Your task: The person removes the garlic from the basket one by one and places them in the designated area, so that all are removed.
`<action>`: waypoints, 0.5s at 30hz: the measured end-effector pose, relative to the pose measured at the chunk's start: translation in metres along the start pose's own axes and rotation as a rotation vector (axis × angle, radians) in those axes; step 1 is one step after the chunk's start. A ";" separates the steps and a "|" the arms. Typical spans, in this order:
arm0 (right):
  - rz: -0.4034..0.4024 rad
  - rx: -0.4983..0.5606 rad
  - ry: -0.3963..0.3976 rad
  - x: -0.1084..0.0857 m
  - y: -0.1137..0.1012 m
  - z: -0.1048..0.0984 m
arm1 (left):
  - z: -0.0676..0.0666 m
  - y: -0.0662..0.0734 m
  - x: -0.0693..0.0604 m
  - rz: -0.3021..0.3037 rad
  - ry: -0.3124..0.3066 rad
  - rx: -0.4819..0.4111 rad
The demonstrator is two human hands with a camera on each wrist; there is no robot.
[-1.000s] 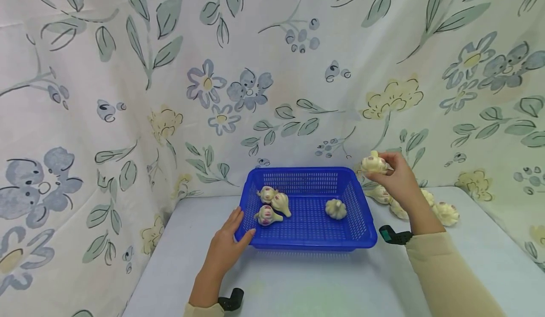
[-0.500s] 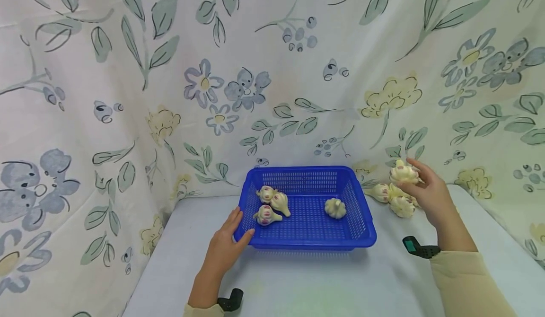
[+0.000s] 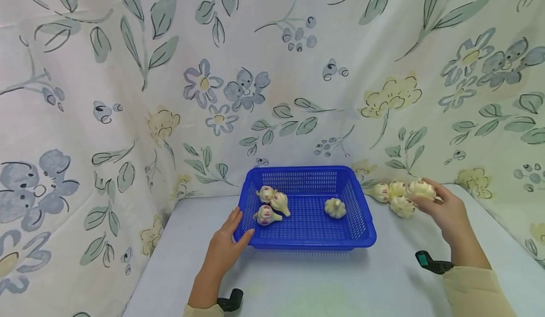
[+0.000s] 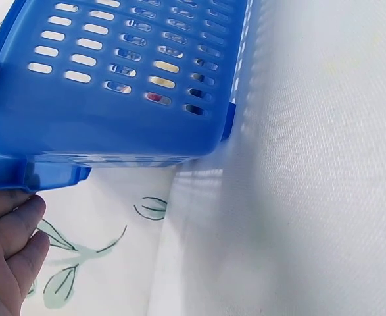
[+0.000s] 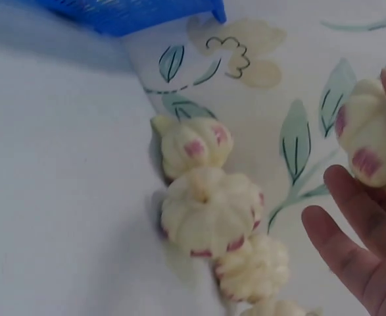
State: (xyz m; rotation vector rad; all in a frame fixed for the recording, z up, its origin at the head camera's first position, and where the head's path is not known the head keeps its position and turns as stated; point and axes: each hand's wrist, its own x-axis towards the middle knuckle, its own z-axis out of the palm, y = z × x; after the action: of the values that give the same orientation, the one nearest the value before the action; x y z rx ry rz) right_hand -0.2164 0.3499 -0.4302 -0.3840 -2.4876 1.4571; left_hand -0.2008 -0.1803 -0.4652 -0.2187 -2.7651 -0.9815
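My left hand (image 3: 225, 241) rests on the left side and near-left corner of a blue mesh basket (image 3: 312, 248), fingers fairly straight. In the left wrist view, the fingers (image 4: 12, 234) lie by the basket's rim. A white garlic bulb with purple patches (image 3: 421, 190) is pinched between the thumb and fingers of my right hand (image 3: 453, 213), just above the table at the right. That held bulb (image 5: 370, 141) appears apart from the other bulbs in the right wrist view. Three bulbs (image 3: 266, 215) sit together at the basket's left, and one bulb (image 3: 335, 208) at its right.
Several loose garlic bulbs (image 3: 401, 206) lie clustered on the white table (image 3: 315, 284), between the basket and my right hand. Behind the table hangs a floral cloth (image 3: 289, 94). A black band (image 3: 432, 263) is on my right wrist.
From above the basket's right rim, my right hand has moved right and down with its bulb, to beside the loose ones. My left hand stays on the basket.
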 end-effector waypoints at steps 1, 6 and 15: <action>0.026 0.009 0.016 -0.001 0.003 -0.001 | 0.000 0.000 0.000 0.000 0.000 -0.001; 0.148 0.087 0.084 -0.003 0.017 -0.006 | 0.000 0.000 0.000 -0.003 0.001 -0.001; 0.240 0.112 0.111 -0.005 0.038 -0.007 | 0.000 0.001 0.000 -0.007 0.004 -0.013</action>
State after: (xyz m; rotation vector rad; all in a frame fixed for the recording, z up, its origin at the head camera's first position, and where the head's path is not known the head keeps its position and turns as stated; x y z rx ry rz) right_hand -0.2051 0.3714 -0.4602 -0.7413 -2.3241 1.6068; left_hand -0.2009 -0.1791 -0.4642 -0.2092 -2.7585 -1.0009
